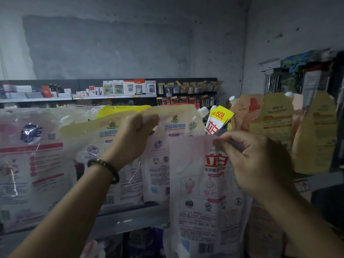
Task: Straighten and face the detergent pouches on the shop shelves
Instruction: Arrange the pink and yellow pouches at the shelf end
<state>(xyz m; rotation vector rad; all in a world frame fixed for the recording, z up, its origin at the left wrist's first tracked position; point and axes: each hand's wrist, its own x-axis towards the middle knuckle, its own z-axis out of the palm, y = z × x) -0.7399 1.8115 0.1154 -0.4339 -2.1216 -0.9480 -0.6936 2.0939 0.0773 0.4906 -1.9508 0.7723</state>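
While the right grip (258,161) pinches the top seam of the pink-white pouch (201,202) between thumb and curled fingers, the pouch hangs straight down below it. Its long axis is upright, and the side with small print and a barcode faces the camera. It hangs in front of the shelf (130,218) rather than standing on it, with its lower half dropping past the shelf's front lip. From this grip, any place in the row would lie away and behind the pouch, though that spot is hidden.

The left grip (133,138) is up and to the left of the right one. Its fingers curl over the top edge of a cream-topped pouch (175,125) standing on the shelf, and it seems to be holding that pouch back. That pouch's white spout cap points toward the right grip's side.

Just above the right grip, a small yellow-topped sachet (217,120) pokes up at a tilt. On the outer side of the right grip stand yellow and orange pouches (275,116), and well to the left of the left grip is a blue-logo pouch (31,164).

Since the right grip carries the task's thing, the next move probably means lifting it clear of the lip and setting it upright into the row, with the left guarding the gap.

Every pouch looks sealed, and their contents cannot be seen.
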